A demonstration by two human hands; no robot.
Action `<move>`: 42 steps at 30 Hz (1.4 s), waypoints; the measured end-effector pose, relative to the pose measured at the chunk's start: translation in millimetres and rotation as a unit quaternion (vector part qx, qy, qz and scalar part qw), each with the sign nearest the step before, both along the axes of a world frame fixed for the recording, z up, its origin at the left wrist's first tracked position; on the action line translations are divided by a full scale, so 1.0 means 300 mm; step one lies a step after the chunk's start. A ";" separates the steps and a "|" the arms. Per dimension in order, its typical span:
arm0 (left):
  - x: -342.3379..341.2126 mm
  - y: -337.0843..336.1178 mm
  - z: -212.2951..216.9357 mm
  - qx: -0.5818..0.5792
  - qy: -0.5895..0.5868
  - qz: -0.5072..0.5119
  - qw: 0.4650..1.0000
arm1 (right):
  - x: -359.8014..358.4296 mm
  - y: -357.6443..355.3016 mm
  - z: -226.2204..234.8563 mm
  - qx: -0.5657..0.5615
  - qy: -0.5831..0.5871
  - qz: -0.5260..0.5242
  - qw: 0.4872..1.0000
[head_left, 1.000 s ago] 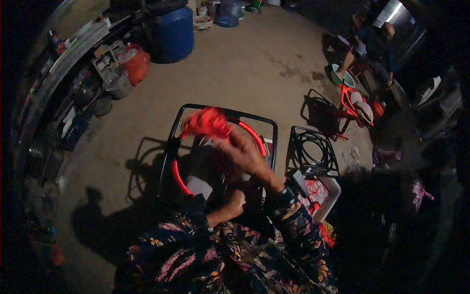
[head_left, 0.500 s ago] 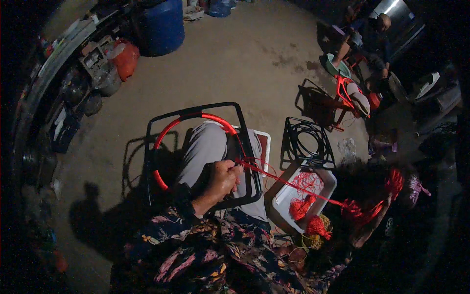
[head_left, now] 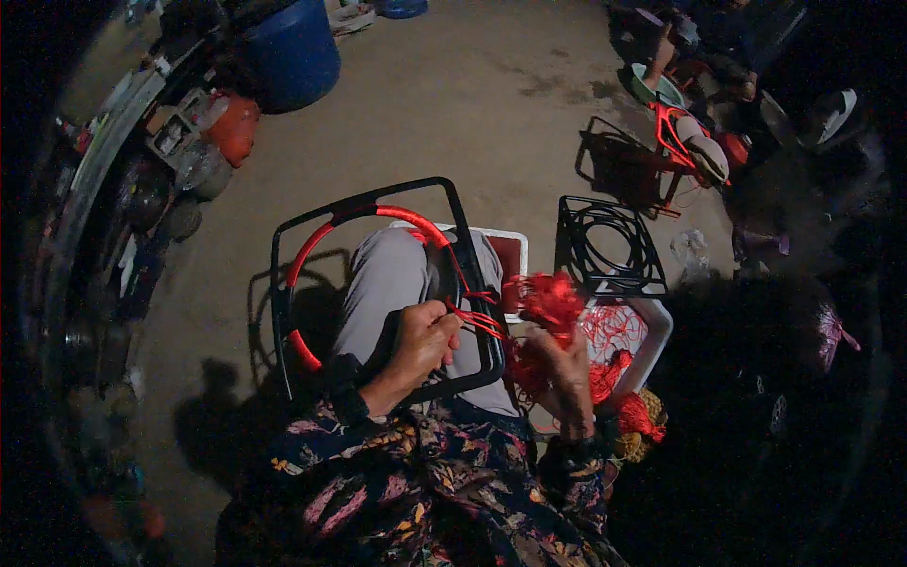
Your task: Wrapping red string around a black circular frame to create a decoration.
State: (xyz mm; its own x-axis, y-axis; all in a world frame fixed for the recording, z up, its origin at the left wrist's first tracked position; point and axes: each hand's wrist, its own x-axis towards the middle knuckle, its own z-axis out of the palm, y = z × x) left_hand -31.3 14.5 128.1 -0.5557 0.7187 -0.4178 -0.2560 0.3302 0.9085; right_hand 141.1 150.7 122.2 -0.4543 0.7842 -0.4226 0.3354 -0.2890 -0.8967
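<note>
A black metal frame [head_left: 453,198] with a round inner ring rests across my lap. Much of the ring is wrapped in red cord [head_left: 416,219], with dark bare stretches between. My left hand [head_left: 423,345] is closed at the ring's right side, pinching red strands that run off to the right. Just beyond the frame's right edge, my right hand [head_left: 564,369] grips a loose bundle of red cord [head_left: 550,304], partly blurred by motion. Below and behind it, a white tub [head_left: 657,331] holds tangled red cord [head_left: 609,326].
Another black frame with rings [head_left: 609,246] lies right of my knees. Red and yellow cord balls [head_left: 642,416] sit by the tub. A person [head_left: 718,57] sits at the far right near a green basin [head_left: 658,87]. A blue barrel [head_left: 291,57] and an orange bag [head_left: 233,128] stand left.
My right hand has swung in from the far right to beside the frame, bringing the cord bundle. The stretched strands have slackened and shortened. My left hand stays at the ring.
</note>
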 end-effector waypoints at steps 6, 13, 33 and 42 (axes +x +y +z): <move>0.006 -0.003 -0.049 0.010 -0.021 0.003 1.000 | -0.020 -0.030 -0.108 0.063 0.125 0.167 0.976; 0.012 -0.003 -0.024 0.051 -0.150 0.043 0.986 | 0.139 -0.036 0.126 0.027 0.096 -0.082 0.992; 0.032 -0.033 0.003 0.027 -0.187 -0.003 0.982 | 0.321 0.011 0.020 0.074 0.034 -0.147 0.986; 0.037 -0.032 -0.004 0.046 -0.207 0.026 0.977 | 0.517 0.013 0.054 0.101 0.012 -0.236 0.966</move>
State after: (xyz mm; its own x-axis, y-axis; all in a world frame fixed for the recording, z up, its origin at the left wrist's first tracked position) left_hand -20.4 4.9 126.9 -0.3893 0.7388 -0.5501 -0.6226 0.2291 0.7482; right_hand 296.1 154.7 138.5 -0.0337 0.9718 -0.2335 0.1864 -0.2235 -0.9567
